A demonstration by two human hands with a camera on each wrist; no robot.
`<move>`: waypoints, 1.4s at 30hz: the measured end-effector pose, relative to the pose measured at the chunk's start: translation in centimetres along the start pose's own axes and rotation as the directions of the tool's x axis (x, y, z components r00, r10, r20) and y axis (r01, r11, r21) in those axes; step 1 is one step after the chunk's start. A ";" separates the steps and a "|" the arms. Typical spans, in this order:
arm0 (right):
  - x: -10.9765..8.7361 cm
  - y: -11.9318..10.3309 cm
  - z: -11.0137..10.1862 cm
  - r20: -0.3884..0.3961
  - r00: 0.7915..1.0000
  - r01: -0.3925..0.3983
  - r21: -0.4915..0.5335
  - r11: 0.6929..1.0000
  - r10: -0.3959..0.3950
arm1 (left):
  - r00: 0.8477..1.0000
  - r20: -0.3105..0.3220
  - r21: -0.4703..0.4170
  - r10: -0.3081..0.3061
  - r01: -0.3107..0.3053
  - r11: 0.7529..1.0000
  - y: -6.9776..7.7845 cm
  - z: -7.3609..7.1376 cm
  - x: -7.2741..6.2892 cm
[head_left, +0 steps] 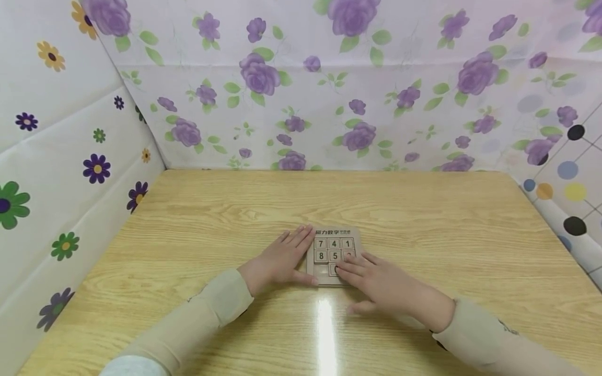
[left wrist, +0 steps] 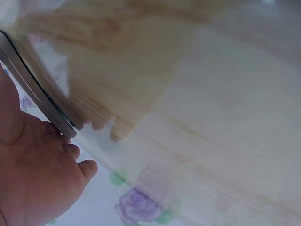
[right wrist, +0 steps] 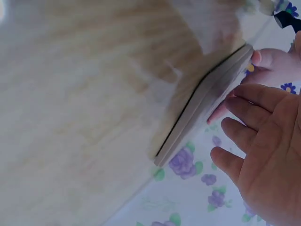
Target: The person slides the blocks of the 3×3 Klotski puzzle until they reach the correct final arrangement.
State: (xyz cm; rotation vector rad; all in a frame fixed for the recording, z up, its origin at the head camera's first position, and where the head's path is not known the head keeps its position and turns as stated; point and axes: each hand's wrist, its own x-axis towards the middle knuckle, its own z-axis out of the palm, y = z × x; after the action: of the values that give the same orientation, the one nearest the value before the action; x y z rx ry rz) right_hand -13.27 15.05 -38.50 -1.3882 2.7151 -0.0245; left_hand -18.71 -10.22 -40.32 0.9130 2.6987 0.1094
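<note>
A flat square number sliding puzzle [head_left: 334, 231] lies on the wooden table, with dark lettering along its far border. The visible tiles include 7, 4, 1, 8 and 5; a gap shows in its near left part. My left hand [head_left: 280, 259] rests along the puzzle's left side, fingers extended and thumb at the near left corner. My right hand [head_left: 388, 284] reaches over the near right part with extended fingers, the fingertips on the lower tiles and partly hiding them. In the right wrist view, the right palm [right wrist: 275, 136] shows beside the puzzle's edge [right wrist: 202, 110].
The wood-grain table [head_left: 226, 201] spreads around the puzzle. Behind it hangs a purple-flowered sheet [head_left: 301, 104]. A flower-print sheet [head_left: 70, 136] borders the left side, and a dotted one [head_left: 583, 172] the right. Light reflects off the tabletop in front of the puzzle.
</note>
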 end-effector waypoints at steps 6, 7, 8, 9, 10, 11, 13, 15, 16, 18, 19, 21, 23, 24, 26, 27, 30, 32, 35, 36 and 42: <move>-0.3 -0.3 0.8 -0.016 1.000 -0.001 0.006 1.000 0.001 | 1.000 0.009 -0.004 -0.004 0.004 1.000 -0.2 0.1 0.0; -0.3 -0.3 0.9 -0.017 1.000 -0.003 0.005 1.000 0.003 | 1.000 0.006 -0.006 -0.001 0.001 1.000 -0.2 0.1 0.0; -0.2 -0.3 0.9 -0.018 1.000 -0.004 0.002 1.000 0.004 | 1.000 0.005 -0.006 0.000 0.000 1.000 -0.1 0.1 0.0; -0.2 -0.3 0.9 -0.021 1.000 -0.004 0.001 1.000 0.004 | 1.000 0.004 -0.006 0.001 -0.001 1.000 -0.1 0.1 0.0; -0.1 -0.4 0.9 -0.026 1.000 -0.002 -0.001 1.000 0.002 | 1.000 0.006 0.000 0.000 0.000 1.000 -0.1 0.1 0.1; 0.0 -0.4 0.9 -0.031 1.000 0.001 -0.002 1.000 -0.001 | 1.000 0.004 0.002 0.001 -0.001 1.000 -0.1 0.1 0.0; 0.1 -0.6 0.8 -0.045 0.999 0.011 -0.008 1.000 -0.012 | 1.000 0.004 0.004 -0.001 0.001 1.000 0.0 0.0 0.0; 0.3 -0.8 0.6 -0.055 0.998 0.019 -0.010 1.000 -0.019 | 1.000 0.003 0.004 -0.001 0.001 1.000 0.1 0.0 -0.1; 0.4 -0.9 0.6 -0.061 0.998 0.023 -0.013 1.000 -0.024 | 1.000 0.003 0.005 -0.001 0.000 1.000 0.1 -0.1 -0.1; 0.7 -1.1 0.5 -0.061 0.998 0.028 -0.015 0.999 -0.029 | 1.000 -0.004 0.005 0.002 -0.002 1.000 0.2 -0.1 -0.2; 0.9 -1.1 0.6 -0.056 0.998 0.027 -0.014 1.000 -0.028 | 1.000 -0.007 0.002 0.002 -0.002 1.000 0.2 -0.1 -0.2; 1.2 -1.2 0.7 -0.050 0.998 0.028 -0.017 0.999 -0.029 | 1.000 -0.010 0.003 0.001 -0.001 1.000 0.2 -0.1 -0.2; 1.4 -1.2 0.8 -0.044 0.999 0.027 -0.012 1.000 -0.027 | 1.000 -0.010 0.007 0.001 -0.001 1.000 0.2 -0.1 -0.2; 1.5 -1.2 0.8 -0.041 0.999 0.026 -0.007 1.000 -0.027 | 1.000 -0.009 0.005 0.001 -0.001 1.000 0.2 -0.1 -0.2; 1.7 -1.3 0.8 -0.041 0.999 0.027 0.001 1.000 -0.027 | 1.000 -0.007 0.006 0.001 -0.001 1.000 0.1 -0.1 -0.2; 1.8 -1.3 0.8 -0.039 0.999 0.027 0.007 1.000 -0.027 | 1.000 -0.006 0.007 0.000 0.000 1.000 0.1 -0.1 -0.2; 1.9 -1.3 0.7 -0.044 0.998 0.034 0.009 0.999 -0.034 | 1.000 -0.005 -0.002 -0.003 0.003 1.000 0.1 -0.2 -0.3; 1.9 -1.3 0.8 -0.043 0.998 0.038 0.005 0.999 -0.038 | 1.000 -0.003 -0.001 -0.005 0.005 1.000 0.1 -0.2 -0.3; 1.6 -1.1 1.0 -0.046 0.998 0.041 -0.006 0.999 -0.042 | 1.000 -0.007 -0.004 -0.001 0.001 1.000 0.1 -0.1 -0.3; 1.5 -1.0 1.0 -0.048 0.998 0.038 -0.006 0.999 -0.039 | 1.000 -0.009 -0.005 0.001 -0.001 1.000 0.1 -0.1 -0.3; 0.4 -0.5 1.2 -0.049 0.999 -0.001 0.019 1.000 0.002 | 1.000 -0.015 -0.004 0.006 -0.006 1.000 0.1 0.0 -0.3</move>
State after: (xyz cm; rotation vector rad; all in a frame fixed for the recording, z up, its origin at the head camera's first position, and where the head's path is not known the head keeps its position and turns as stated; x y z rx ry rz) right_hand -12.96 14.50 -39.66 -1.3989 2.7480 -0.0846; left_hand -18.45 -10.36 -40.26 0.9229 2.7087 0.1230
